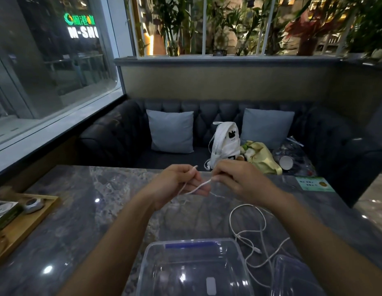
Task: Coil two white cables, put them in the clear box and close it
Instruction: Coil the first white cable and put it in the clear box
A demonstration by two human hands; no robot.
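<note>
Dark marble table (79,210) in a booth, with a tufted sofa (113,137) behind it.
- Your left hand (175,184): fingers curled round a white cable (202,184), one end poking up past the thumb.
- Your right hand (241,180): fingertips pinching the same cable just beside the left. Both are raised above the table.
- A loose white cable (247,229): lying in open loops on the table, just beside the box.
- The clear box (149,251): open, nearest you.
- Its lid (292,274): on the table to the box's right.
- A wooden tray (36,214): far left.
</note>
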